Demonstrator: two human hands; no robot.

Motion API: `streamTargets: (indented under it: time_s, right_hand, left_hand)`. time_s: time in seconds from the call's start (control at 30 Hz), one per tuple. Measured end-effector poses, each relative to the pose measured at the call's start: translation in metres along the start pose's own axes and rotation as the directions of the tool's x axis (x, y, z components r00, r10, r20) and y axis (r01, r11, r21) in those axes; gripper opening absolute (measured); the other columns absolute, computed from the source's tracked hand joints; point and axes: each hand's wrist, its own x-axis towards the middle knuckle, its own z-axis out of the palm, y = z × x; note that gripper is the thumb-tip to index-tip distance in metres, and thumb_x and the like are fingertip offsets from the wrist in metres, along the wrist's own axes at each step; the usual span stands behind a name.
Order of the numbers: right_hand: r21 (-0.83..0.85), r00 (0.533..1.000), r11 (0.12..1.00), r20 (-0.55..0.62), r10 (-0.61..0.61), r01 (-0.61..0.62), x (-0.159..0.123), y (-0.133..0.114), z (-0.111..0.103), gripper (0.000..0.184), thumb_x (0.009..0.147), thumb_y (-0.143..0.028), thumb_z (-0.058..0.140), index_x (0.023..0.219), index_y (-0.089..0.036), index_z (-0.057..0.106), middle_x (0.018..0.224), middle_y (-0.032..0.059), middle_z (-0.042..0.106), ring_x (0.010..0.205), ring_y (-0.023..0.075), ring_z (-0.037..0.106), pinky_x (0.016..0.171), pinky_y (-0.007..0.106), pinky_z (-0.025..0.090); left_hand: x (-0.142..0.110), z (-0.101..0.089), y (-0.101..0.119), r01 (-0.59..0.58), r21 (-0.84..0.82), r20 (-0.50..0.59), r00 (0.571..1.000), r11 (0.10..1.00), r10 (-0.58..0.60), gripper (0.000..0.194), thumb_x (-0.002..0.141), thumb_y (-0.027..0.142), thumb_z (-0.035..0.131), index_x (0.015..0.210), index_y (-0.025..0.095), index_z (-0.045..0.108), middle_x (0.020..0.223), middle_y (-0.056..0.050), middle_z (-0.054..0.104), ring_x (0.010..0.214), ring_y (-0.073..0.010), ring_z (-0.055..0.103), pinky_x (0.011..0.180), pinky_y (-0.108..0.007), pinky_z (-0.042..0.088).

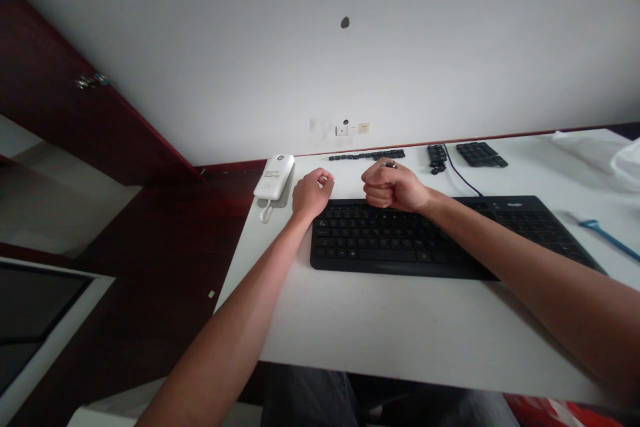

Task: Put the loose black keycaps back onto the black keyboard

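Note:
A black keyboard (430, 237) lies across the white desk (380, 327). My left hand (311, 193) hovers at the keyboard's top-left corner, fingers curled and thumb pressed to forefinger; nothing shows between them. My right hand (393, 185) is a closed fist over the keyboard's upper row, with a small metal-tipped tool (389, 164) poking out of its top. Behind the hands, loose black keycaps lie in a long row (367, 155), a small cluster (437, 157) and a block (481, 154).
A white power bank (274, 177) with a cord loop rests at the desk's far-left corner. The keyboard cable (460, 177) runs back toward the wall. At the right lie a blue tool (610, 237) and white crumpled sheeting (600, 147). Dark red floor lies to the left.

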Motion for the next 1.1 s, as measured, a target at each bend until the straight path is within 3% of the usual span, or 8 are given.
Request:
streamTargets:
  time_s: [0.43, 1.1]
  right_hand:
    - [-0.066, 0.999, 0.998, 0.039, 0.022, -0.019, 0.003, 0.016, 0.000, 0.044, 0.086, -0.019, 0.060, 0.052, -0.023, 0.033, 0.045, -0.0105, 0.024, 0.038, 0.0049, 0.019, 0.036, 0.020, 0.019]
    - [-0.092, 1.000, 0.996, 0.028, 0.007, -0.004, 0.002, 0.015, 0.003, 0.044, 0.087, -0.018, 0.060, 0.052, -0.023, 0.033, 0.046, -0.0102, 0.025, 0.038, 0.0048, 0.020, 0.036, 0.020, 0.018]
  left_hand:
    - [0.001, 0.000, 0.001, 0.009, -0.005, 0.008, 1.000, 1.000, -0.009, 0.017, 0.094, 0.031, 0.059, 0.098, 0.027, 0.076, 0.095, 0.000, 0.077, 0.083, -0.0170, 0.066, 0.075, -0.027, 0.044]
    - [0.002, 0.000, 0.000, 0.002, -0.011, 0.001, 1.000, 1.000, -0.002, 0.018, 0.093, 0.031, 0.059, 0.097, 0.027, 0.076, 0.094, 0.001, 0.078, 0.081, -0.0169, 0.066, 0.072, -0.027, 0.042]
